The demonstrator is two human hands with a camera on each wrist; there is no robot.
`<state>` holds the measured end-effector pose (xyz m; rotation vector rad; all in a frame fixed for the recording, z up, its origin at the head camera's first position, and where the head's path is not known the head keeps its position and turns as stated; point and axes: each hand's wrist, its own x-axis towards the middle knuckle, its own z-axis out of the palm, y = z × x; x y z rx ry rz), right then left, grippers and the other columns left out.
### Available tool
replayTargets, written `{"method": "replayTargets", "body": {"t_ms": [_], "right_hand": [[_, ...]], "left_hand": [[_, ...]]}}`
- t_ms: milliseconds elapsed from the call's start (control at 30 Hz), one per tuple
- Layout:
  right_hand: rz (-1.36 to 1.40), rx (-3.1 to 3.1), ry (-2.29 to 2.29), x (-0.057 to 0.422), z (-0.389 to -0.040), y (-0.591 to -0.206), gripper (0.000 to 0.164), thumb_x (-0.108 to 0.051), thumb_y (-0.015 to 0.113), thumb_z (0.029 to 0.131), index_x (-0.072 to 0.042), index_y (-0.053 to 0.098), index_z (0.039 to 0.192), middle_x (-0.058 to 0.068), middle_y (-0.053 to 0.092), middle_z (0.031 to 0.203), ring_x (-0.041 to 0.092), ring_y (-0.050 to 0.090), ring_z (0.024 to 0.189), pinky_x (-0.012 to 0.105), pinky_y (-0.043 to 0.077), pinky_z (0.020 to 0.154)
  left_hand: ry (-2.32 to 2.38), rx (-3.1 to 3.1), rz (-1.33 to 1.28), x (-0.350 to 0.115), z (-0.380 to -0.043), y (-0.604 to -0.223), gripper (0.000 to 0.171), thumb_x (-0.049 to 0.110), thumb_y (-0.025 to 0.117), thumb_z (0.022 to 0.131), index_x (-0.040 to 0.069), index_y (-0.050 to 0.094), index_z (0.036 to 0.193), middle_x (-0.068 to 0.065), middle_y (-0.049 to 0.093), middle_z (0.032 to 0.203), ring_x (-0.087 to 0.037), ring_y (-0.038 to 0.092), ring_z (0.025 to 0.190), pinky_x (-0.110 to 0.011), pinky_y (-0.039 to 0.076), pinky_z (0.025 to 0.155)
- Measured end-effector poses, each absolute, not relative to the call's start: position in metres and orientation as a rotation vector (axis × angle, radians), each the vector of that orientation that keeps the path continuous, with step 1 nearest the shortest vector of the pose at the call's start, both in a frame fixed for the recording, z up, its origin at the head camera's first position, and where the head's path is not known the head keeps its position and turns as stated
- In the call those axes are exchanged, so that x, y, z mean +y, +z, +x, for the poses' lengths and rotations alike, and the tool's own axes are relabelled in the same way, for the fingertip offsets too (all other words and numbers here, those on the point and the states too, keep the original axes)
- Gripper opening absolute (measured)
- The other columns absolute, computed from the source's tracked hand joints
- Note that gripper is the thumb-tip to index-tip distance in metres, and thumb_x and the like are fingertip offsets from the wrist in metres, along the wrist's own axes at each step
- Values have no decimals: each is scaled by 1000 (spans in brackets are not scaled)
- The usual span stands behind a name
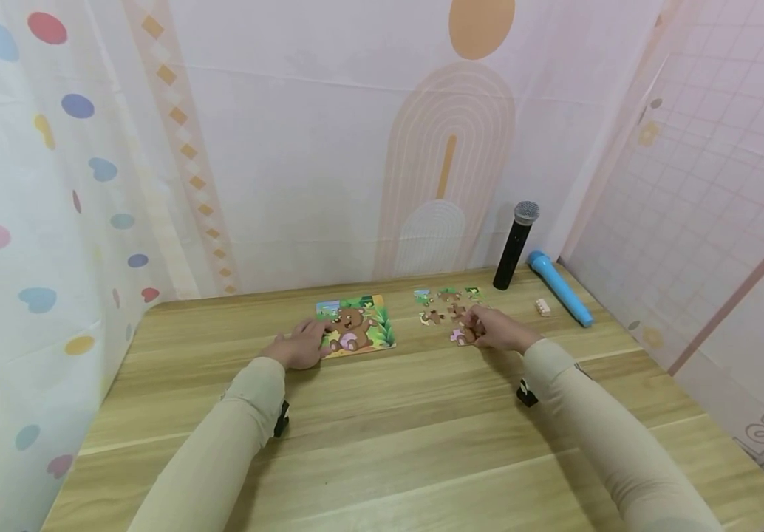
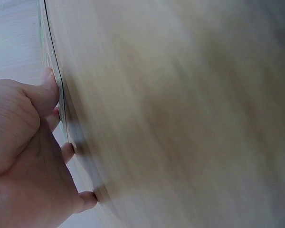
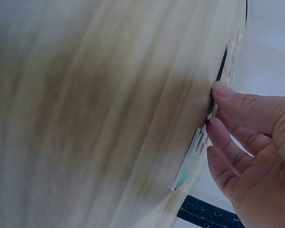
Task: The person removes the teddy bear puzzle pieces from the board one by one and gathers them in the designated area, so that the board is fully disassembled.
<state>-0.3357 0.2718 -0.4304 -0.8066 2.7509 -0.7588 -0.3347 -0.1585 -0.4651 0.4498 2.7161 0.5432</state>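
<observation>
A bear picture board [image 1: 358, 329] lies flat on the table, and my left hand [image 1: 304, 344] rests at its left edge with fingers spread. In the left wrist view the thumb [image 2: 48, 90] lies along the board's edge while other fingertips touch the tabletop. To the right, loose jigsaw pieces [image 1: 431, 318] with parts of a bear picture lie in a cluster. My right hand [image 1: 498, 329] is at the near right of that cluster. Its thumb and fingers pinch a puzzle piece [image 3: 213, 113], low at the tabletop; the palm side faces the wrist camera.
A black microphone [image 1: 512, 247] stands upright behind the pieces. Right of it lie a blue toy microphone [image 1: 560, 288] and a small pale block [image 1: 542, 307]. The wooden table [image 1: 382, 443] meets patterned curtains [image 1: 302, 148] at the back and sides.
</observation>
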Motion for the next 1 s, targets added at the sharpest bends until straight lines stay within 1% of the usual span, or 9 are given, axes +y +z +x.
{"method": "replayTargets", "body": {"t_ms": [67, 200, 333, 567, 633, 767, 833, 900, 1000], "right_hand": [[-819, 2750, -760, 272, -336, -430, 33, 12, 71, 87, 2, 54, 113, 20, 62, 114, 29, 61, 101, 41, 53, 87], [-746, 2752, -742, 270, -338, -431, 35, 13, 71, 87, 2, 56, 116, 21, 62, 118, 33, 60, 109, 47, 51, 94], [-722, 2758, -724, 268, -340, -432, 36, 13, 72, 87, 3, 55, 117, 22, 61, 119, 37, 59, 113, 50, 50, 96], [-754, 2761, -802, 253, -342, -427, 25, 13, 64, 92, 5, 55, 114, 22, 61, 120, 37, 57, 113, 48, 50, 93], [-754, 2764, -805, 245, -343, -426, 25, 12, 62, 93, 6, 55, 116, 23, 61, 120, 35, 58, 110, 44, 51, 91], [-783, 2733, -861, 228, -346, -426, 24, 13, 57, 96, 5, 53, 119, 24, 58, 119, 33, 63, 92, 36, 54, 71], [-807, 2718, -884, 219, -346, -427, 24, 13, 58, 95, 5, 53, 118, 23, 55, 120, 32, 62, 92, 33, 53, 69], [-815, 2697, -888, 208, -346, -425, 26, 13, 60, 95, 6, 54, 119, 23, 56, 121, 33, 61, 97, 35, 54, 74], [-875, 2724, -783, 189, -347, -423, 31, 7, 66, 94, 6, 57, 124, 22, 59, 125, 34, 58, 114, 39, 52, 93]], "left_hand": [[540, 2716, 448, -159, -335, -465, 54, 30, 46, 109, 15, 28, 157, -18, 14, 168, -40, 2, 155, -79, 1, 110], [537, 2712, 458, -159, -335, -464, 56, 32, 47, 109, 14, 27, 157, -19, 14, 167, -41, 4, 154, -80, 2, 109], [545, 2709, 464, -159, -334, -463, 55, 32, 47, 109, 14, 27, 157, -19, 13, 168, -41, 3, 154, -80, 1, 108], [548, 2712, 461, -160, -335, -464, 56, 31, 47, 108, 14, 27, 158, -19, 13, 168, -41, 2, 154, -80, 2, 109], [550, 2716, 465, -161, -335, -464, 54, 30, 47, 108, 14, 28, 157, -19, 14, 168, -41, 2, 154, -80, 3, 108], [554, 2711, 476, -162, -336, -465, 53, 29, 48, 108, 14, 29, 156, -18, 15, 167, -40, 3, 154, -81, 3, 108], [555, 2709, 481, -162, -336, -465, 53, 29, 49, 108, 14, 29, 155, -18, 16, 167, -41, 3, 154, -81, 4, 108], [555, 2710, 488, -162, -336, -466, 53, 29, 49, 108, 14, 29, 155, -18, 17, 167, -41, 3, 154, -81, 4, 107], [549, 2715, 501, -163, -337, -466, 53, 28, 50, 108, 13, 29, 155, -18, 18, 166, -41, 4, 154, -81, 5, 107]]}}
